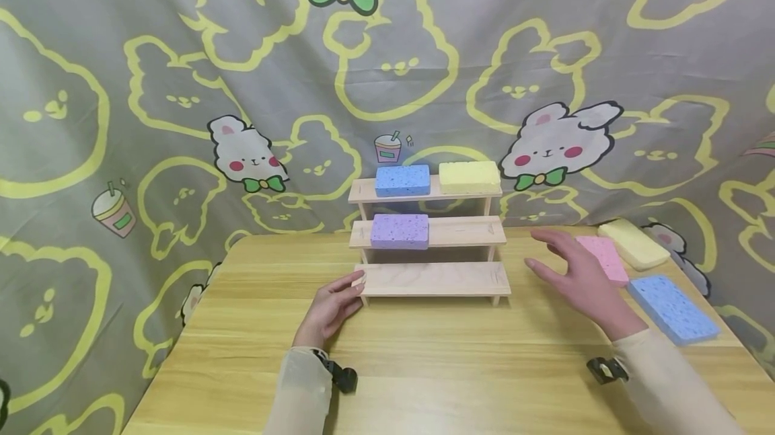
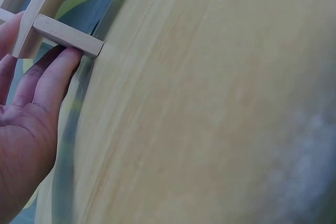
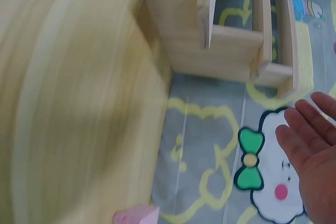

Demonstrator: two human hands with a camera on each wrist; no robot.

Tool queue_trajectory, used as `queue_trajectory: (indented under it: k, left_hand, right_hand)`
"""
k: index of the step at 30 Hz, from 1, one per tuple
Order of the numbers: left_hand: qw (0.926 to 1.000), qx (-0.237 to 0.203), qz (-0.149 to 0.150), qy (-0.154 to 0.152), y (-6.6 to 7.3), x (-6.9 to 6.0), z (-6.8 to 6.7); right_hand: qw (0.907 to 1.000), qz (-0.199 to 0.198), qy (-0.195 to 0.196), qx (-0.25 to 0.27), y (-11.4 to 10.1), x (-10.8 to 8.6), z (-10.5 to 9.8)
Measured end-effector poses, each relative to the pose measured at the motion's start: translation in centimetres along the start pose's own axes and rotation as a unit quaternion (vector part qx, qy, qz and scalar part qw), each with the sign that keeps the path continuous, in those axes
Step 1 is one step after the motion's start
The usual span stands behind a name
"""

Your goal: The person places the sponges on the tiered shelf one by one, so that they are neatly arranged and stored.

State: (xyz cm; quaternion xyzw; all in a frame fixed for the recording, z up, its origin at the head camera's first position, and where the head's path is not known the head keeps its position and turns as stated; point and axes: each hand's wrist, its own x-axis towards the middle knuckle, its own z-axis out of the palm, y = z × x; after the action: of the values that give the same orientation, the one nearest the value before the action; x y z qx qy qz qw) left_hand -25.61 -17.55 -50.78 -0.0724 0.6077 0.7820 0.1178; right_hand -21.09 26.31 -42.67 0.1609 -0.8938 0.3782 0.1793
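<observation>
L hand point(image 1: 329, 308) grips rack point(image 1: 463, 232) by bottom shelf point(image 1: 431, 279), prob. to steady it; R hand point(image 1: 574, 276), fingers spread & empty, nr pink sponge point(image 1: 607, 259) on surface point(image 1: 436, 368). Purple sponge point(image 1: 399, 230) set L on mid shelf point(image 1: 469, 230), leaving room.

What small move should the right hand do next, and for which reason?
Probably the right hand should reach to the pink sponge and pick it up. This hand holds nothing and is close to that sponge, the left hand grips the wooden rack, and bare wood shows right of the purple sponge.
</observation>
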Motion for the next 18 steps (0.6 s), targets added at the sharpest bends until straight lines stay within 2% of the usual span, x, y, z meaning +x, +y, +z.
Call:
queue_trajectory:
  k: [13, 16, 18]
  left_hand:
    - [1.0, -0.005, 0.005, 0.0, -0.1, 0.0, -0.1]
    - [1.0, -0.002, 0.006, 0.001, -0.1, 0.0, 0.0]
    - [1.0, 0.0, 0.007, -0.001, -0.1, 0.0, 0.0]
  right_hand:
    - [0.999, 0.007, 0.043, -0.006, 3.0, -2.7, -2.6]
    - [0.9985, 0.032, 0.043, -0.003, 3.5, -3.6, -3.4]
    - [0.9971, 0.062, 0.045, -0.005, 3.9, -4.3, -4.2]
